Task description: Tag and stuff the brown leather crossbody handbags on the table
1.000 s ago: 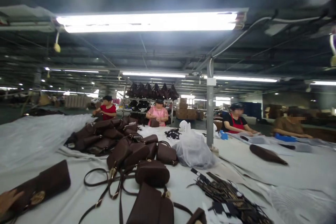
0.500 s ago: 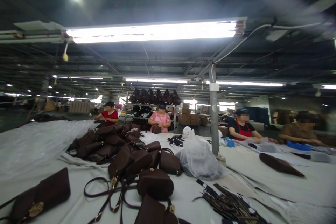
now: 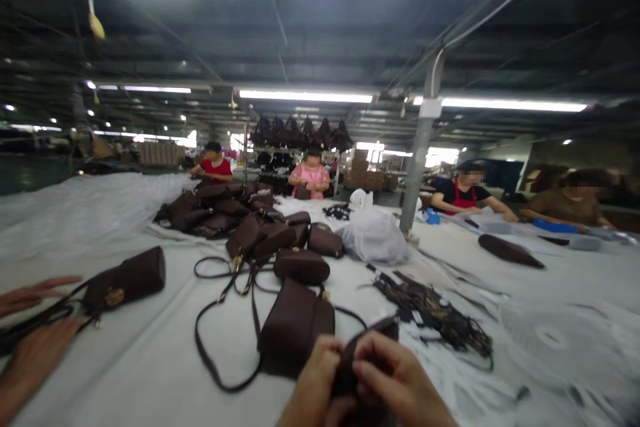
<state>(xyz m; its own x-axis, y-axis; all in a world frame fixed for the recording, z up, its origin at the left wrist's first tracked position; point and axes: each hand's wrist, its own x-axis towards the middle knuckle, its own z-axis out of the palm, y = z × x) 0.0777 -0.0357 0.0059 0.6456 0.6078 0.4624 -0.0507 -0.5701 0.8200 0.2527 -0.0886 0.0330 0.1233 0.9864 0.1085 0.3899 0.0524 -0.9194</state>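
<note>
At the bottom middle, a dark brown handbag [image 3: 373,340] is between my two hands, partly hidden by them. My left hand [image 3: 315,380] is closed on its left side. My right hand [image 3: 395,373] pinches at its upper part, fingertips and thumb close together; any small piece between them is too hidden to make out. Just beyond my hands stands another brown handbag [image 3: 290,327], its strap looping to the left on the white table cover [image 3: 160,360]. A bundle of dark tags [image 3: 435,310] lies to the right of my hands.
Ahead is a heap of brown handbags [image 3: 215,207] beside a clear plastic bag [image 3: 375,233] and a grey post [image 3: 420,153]. A co-worker's hands [image 3: 45,340] are by a handbag [image 3: 127,280] at left. Other people work across the table. A brown bag [image 3: 507,250] lies right.
The view has tilted down, bringing both my hands and the handbag they hold into sight. A co-worker's hands have also appeared at the left edge.
</note>
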